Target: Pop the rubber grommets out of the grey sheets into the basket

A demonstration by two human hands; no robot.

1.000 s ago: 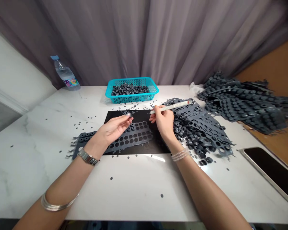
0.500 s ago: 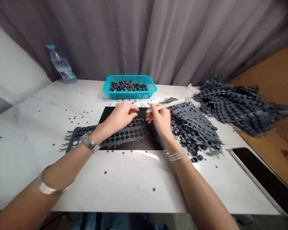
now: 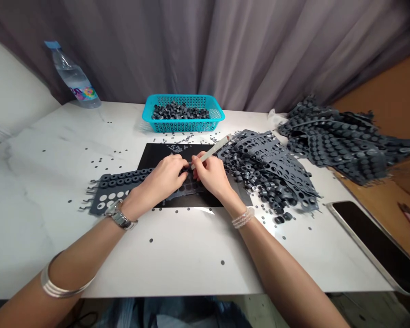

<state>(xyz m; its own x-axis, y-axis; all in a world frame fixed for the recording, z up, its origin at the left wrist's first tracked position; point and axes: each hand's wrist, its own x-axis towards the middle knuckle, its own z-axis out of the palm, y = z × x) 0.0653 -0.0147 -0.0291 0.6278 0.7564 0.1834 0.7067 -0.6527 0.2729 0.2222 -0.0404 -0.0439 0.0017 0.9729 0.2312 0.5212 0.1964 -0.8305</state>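
A dark grey rubber sheet (image 3: 123,181) with rows of raised rings and round holes lies across a black mat (image 3: 153,155). My left hand (image 3: 167,177) rests over it, fingers closed on the sheet near its right part; exactly what the fingertips pinch is hidden. My right hand (image 3: 212,175) grips a slim whitish stick-like tool (image 3: 217,148), slanting up to the right. Its lower end meets the sheet beside my left fingertips. Just right of my right hand lies a pile of loose black rubber rings (image 3: 266,189).
Punched-out sheets (image 3: 269,157) lie over the ring pile. A turquoise basket (image 3: 182,127) of small black pieces stands at the back. At right are a heap of sheets (image 3: 341,141) and a phone (image 3: 379,246). A water bottle (image 3: 75,77) stands back left. Tiny black discs dot the table.
My hands have come together over the sheet; the right one moved left with the tool, now more steeply tilted. The left hand has lowered onto the sheet. The camera view has shifted slightly.
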